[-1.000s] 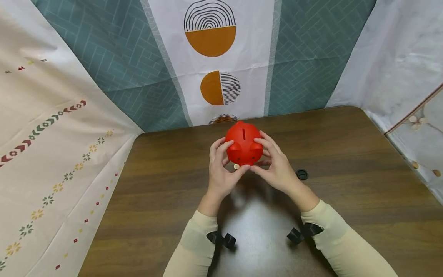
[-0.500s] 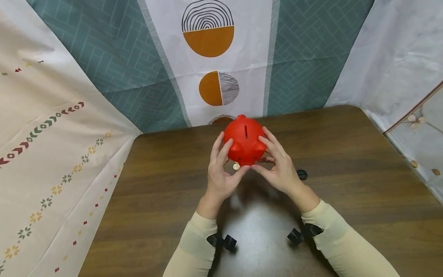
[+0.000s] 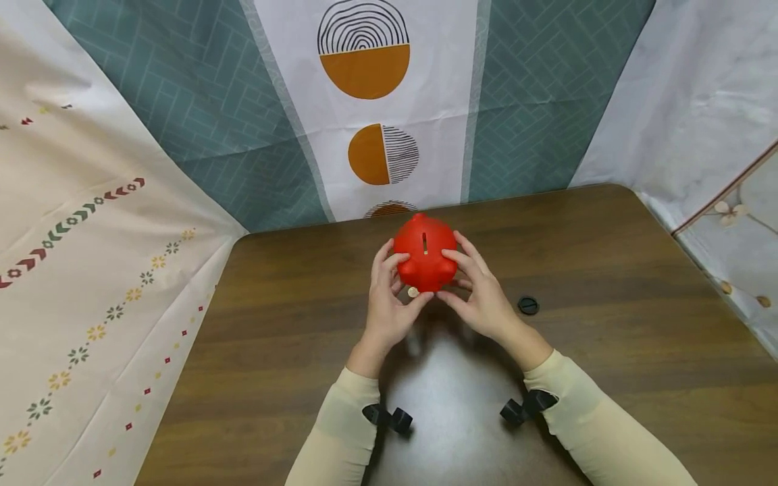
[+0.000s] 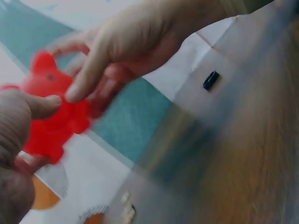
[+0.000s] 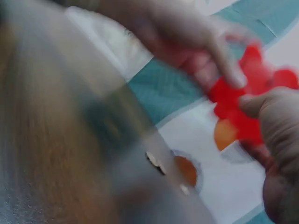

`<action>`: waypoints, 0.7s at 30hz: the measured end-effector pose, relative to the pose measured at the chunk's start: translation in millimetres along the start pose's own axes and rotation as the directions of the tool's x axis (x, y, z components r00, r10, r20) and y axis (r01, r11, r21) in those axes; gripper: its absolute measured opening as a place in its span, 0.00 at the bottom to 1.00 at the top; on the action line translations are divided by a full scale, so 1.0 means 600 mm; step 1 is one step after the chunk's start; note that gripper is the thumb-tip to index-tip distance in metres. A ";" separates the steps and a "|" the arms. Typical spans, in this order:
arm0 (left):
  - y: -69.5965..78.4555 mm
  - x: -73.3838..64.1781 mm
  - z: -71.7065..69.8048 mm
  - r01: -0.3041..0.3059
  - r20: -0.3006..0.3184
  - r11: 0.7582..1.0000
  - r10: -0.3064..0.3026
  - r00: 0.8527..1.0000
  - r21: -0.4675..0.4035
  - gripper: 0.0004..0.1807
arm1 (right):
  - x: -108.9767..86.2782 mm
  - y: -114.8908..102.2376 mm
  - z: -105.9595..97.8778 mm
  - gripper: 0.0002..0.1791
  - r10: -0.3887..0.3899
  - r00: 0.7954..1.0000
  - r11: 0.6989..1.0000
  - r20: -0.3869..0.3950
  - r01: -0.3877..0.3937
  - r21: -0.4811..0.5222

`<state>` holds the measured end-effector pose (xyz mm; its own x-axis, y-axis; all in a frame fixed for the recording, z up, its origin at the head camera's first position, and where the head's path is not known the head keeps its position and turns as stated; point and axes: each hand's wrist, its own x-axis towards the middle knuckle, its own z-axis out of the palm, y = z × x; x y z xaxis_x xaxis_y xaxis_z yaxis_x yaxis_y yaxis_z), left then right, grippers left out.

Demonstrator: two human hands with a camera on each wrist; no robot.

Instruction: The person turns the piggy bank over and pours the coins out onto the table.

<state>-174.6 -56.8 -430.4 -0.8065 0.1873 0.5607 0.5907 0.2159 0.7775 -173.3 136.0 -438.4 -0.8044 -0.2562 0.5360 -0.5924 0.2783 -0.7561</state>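
A red piggy bank (image 3: 425, 260) is held above the table between both hands, its coin slot facing up and its snout toward the person. My left hand (image 3: 392, 310) grips its left side, thumb under the snout and fingers curled round the body. From the other side my right hand (image 3: 486, 304) holds it the same way. A small pale spot shows in the near end of the slot. Just below the bank in the head view, a gold-coloured coin (image 3: 413, 291) shows beside the left thumb. Both wrist views are blurred; the bank's underside is hidden.
On the brown wooden table (image 3: 292, 324), a round black plug (image 3: 528, 305) lies right of the right hand. Several small pale pieces, likely coins (image 5: 154, 161), lie on the table in the right wrist view. Patterned cloths (image 3: 529, 135) hang behind and at both sides.
The piggy bank rose toward the head camera half a second ago and is now lower again. Both hands kept their grip and moved with it. A pale spot now shows in the slot.
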 end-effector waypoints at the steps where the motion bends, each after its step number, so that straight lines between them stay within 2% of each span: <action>1: 0.003 0.000 0.001 -0.051 -0.012 0.998 0.051 0.999 -0.020 0.38 | 0.000 -0.002 0.000 0.40 -0.056 0.998 0.998 -0.020 0.056 0.009; 2: 0.005 0.000 0.001 -0.083 -0.021 0.996 0.083 0.996 -0.029 0.37 | 0.002 -0.005 0.001 0.40 -0.086 0.996 0.996 -0.033 0.086 0.014; 3: 0.007 0.000 0.001 -0.088 -0.025 0.996 0.088 0.996 -0.022 0.37 | 0.002 -0.007 0.000 0.40 -0.079 0.996 0.996 -0.035 0.080 0.025; 4: 0.008 -0.001 0.001 -0.059 -0.022 0.998 0.059 0.998 0.000 0.37 | 0.003 -0.009 -0.001 0.40 -0.045 0.999 0.998 -0.021 0.046 0.031; 6: 0.008 -0.005 0.000 0.062 0.003 0.996 -0.062 0.998 0.070 0.39 | 0.001 -0.010 -0.003 0.41 0.085 0.996 0.996 0.036 -0.086 0.015; 8: 0.005 -0.007 0.000 0.191 0.037 0.971 -0.198 0.980 0.144 0.42 | 0.001 -0.008 -0.007 0.43 0.222 0.970 0.975 0.096 -0.221 -0.020; 9: 0.003 -0.007 -0.001 0.235 0.050 0.956 -0.247 0.968 0.177 0.43 | 0.000 -0.006 -0.008 0.44 0.263 0.958 0.965 0.118 -0.260 -0.041; 10: 0.002 -0.007 -0.001 0.262 0.060 0.944 -0.279 0.959 0.200 0.44 | 0.001 -0.005 -0.009 0.45 0.284 0.950 0.959 0.132 -0.279 -0.056; 12: 0.000 -0.006 0.000 0.272 0.069 0.939 -0.292 0.954 0.209 0.44 | 0.001 -0.004 -0.011 0.45 0.294 0.946 0.956 0.138 -0.288 -0.061; 14: -0.001 -0.007 0.001 0.218 0.053 0.960 -0.230 0.972 0.175 0.44 | 0.001 -0.005 -0.008 0.45 0.251 0.962 0.968 0.109 -0.247 -0.050; 16: 0.004 -0.006 0.003 0.078 0.013 0.990 -0.080 0.997 0.116 0.42 | 0.000 -0.008 -0.007 0.44 0.120 0.992 0.993 0.043 -0.119 -0.016; 17: 0.008 -0.005 0.004 -0.004 -0.009 0.996 0.005 1.000 0.091 0.41 | 0.001 -0.012 -0.007 0.44 0.044 0.999 0.999 0.007 -0.044 -0.004; 18: 0.011 -0.004 0.005 -0.070 -0.031 0.995 0.072 0.997 0.074 0.41 | 0.002 -0.015 -0.007 0.44 -0.013 1.000 1.000 -0.024 0.013 0.007; 19: 0.014 -0.002 0.006 -0.110 -0.048 0.992 0.114 0.992 0.067 0.41 | 0.003 -0.018 -0.007 0.44 -0.045 0.998 0.999 -0.045 0.045 0.006; 20: 0.015 -0.002 0.007 -0.119 -0.056 0.990 0.124 0.991 0.076 0.40 | 0.004 -0.018 -0.007 0.44 -0.058 0.997 0.998 -0.050 0.058 0.001; 21: 0.015 -0.002 0.007 -0.091 -0.054 0.991 0.096 0.994 0.098 0.40 | 0.004 -0.018 -0.008 0.44 -0.033 0.999 0.999 -0.035 0.033 -0.005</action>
<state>-168.0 -51.0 -425.2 -0.7461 0.1554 0.6474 0.6609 0.2905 0.6920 -169.2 136.9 -427.3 -0.7854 -0.2326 0.5737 -0.6189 0.2743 -0.7361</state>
